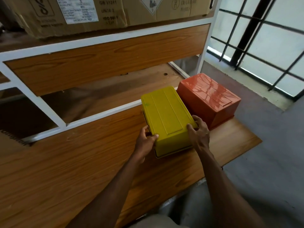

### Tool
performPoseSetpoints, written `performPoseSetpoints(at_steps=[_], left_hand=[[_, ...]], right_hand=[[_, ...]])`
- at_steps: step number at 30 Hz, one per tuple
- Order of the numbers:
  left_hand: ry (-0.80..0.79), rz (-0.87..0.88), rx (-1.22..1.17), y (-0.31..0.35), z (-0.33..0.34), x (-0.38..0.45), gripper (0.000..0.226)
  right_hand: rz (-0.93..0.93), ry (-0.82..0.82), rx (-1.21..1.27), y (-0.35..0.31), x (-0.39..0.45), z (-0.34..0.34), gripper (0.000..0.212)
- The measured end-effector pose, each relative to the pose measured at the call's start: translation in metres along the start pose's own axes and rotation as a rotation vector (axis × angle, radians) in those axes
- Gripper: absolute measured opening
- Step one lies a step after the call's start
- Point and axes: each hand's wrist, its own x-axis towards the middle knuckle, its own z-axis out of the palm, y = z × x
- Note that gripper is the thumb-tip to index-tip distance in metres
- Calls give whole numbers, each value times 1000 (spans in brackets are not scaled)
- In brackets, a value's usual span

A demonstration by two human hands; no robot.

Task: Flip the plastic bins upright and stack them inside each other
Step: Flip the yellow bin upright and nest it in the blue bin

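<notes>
A yellow plastic bin [166,116] lies upside down on the wooden table [82,162], its ribbed bottom facing up. My left hand [145,139] grips its near left corner, thumb on top. My right hand [199,130] holds its near right corner, fingers over the edge. An orange bin [209,97] sits upside down just to the right and behind, close beside the yellow one, at the table's far right end. Neither hand touches the orange bin.
A white-framed shelf unit [102,40] with wood panels rises behind the table. Cardboard boxes [74,12] stand on its top shelf. The table's right edge [243,152] drops to a grey floor. A barred window [263,38] is at the far right.
</notes>
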Motion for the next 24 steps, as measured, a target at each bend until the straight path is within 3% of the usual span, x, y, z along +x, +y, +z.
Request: performPoseSetpoints(at_steps=[5, 8, 10, 11, 14, 16, 19, 24], left_hand=[[-94, -65, -46, 5, -28, -2, 54], [-141, -122, 40, 13, -56, 5, 76], [2, -59, 175, 28, -76, 11, 93], [130, 21, 243, 39, -84, 13, 90], [419, 332, 364, 84, -96, 15, 43], [370, 491, 430, 113, -94, 15, 23], [194, 584, 546, 144, -72, 13, 23], [114, 462, 844, 150, -23, 28, 42]], right_hand=[[-173, 32, -131, -22, -16, 7, 54], [-314, 14, -181, -44, -36, 20, 61], [-380, -14, -221, -57, -49, 31, 61], [-412, -25, -237, -65, -56, 35, 60], [-486, -30, -298, -86, -73, 50, 56], [-528, -51, -330, -95, -81, 60, 57], [-617, -90, -393, -100, -94, 71, 58], [-649, -92, -484, -108, -109, 86, 49]])
